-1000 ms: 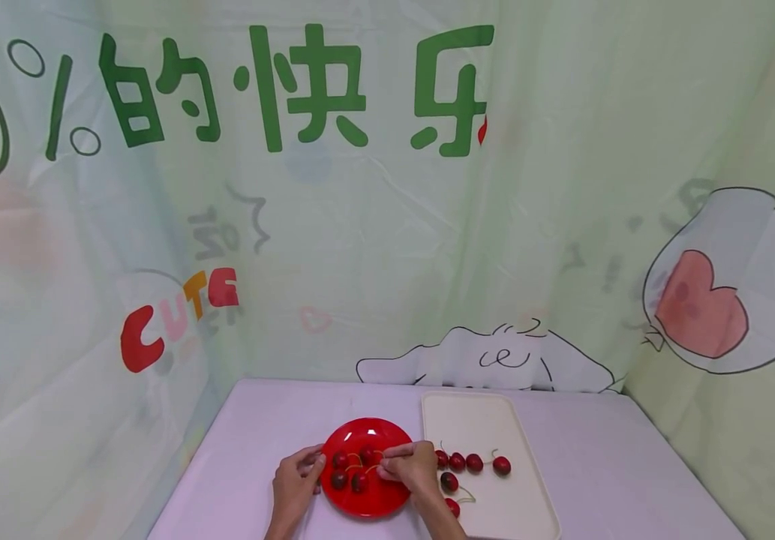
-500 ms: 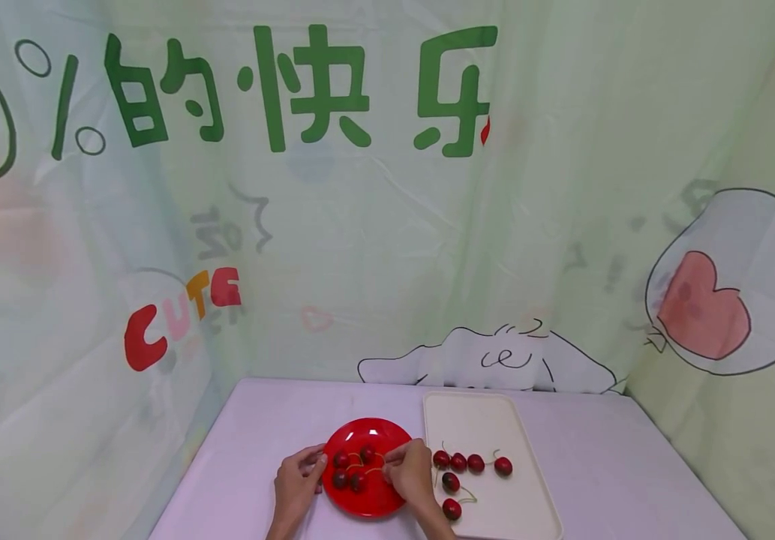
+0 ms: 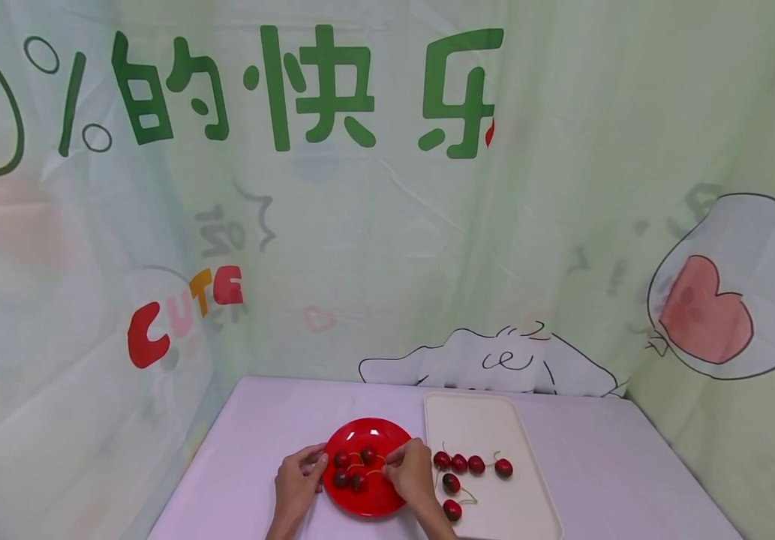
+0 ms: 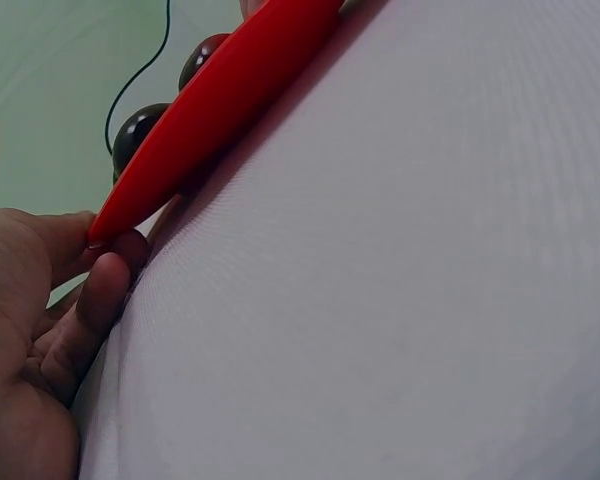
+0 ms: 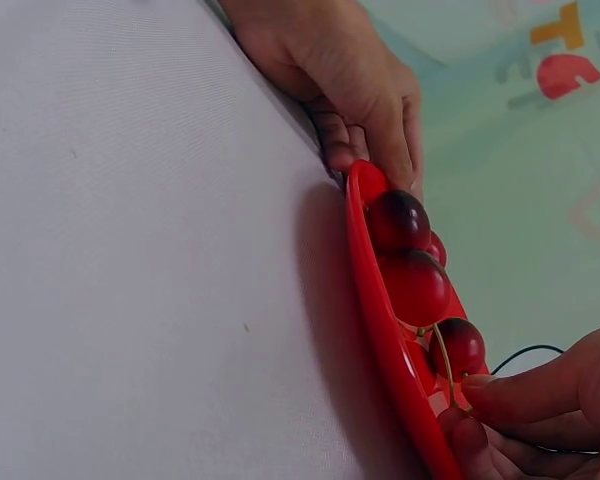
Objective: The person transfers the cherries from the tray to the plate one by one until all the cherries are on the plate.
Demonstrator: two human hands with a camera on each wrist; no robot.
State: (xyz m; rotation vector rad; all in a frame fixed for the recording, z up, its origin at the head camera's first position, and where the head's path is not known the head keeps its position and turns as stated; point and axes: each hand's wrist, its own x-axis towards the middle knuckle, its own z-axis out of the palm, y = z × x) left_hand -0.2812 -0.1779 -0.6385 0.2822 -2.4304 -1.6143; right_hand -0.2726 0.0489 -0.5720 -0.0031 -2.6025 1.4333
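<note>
A red plate [image 3: 368,507] holds several dark red cherries with green stems. My left hand [image 3: 295,480] grips the plate's left rim, thumb at the top edge and fingers below, as the left wrist view shows. Over the plate's right side, my right hand [image 3: 411,474] pinches a thin stem [image 5: 442,355] between thumb and finger. That stem runs to a cherry [image 3: 358,482] at the front of the group, which sits in the plate. In the right wrist view, the other cherries [image 5: 398,221] lie close together beside it.
Right of the plate lies a cream rectangular tray [image 3: 475,420] with several more cherries [image 3: 476,465], some stemmed. Both stand on a pale cloth-covered table [image 3: 603,465]. A printed curtain [image 3: 387,247] hangs behind and along both sides.
My right forearm has shifted slightly left and the fingers have drawn in at the stem, uncovering more of the tray's near cherries. My left hand keeps its hold on the plate.
</note>
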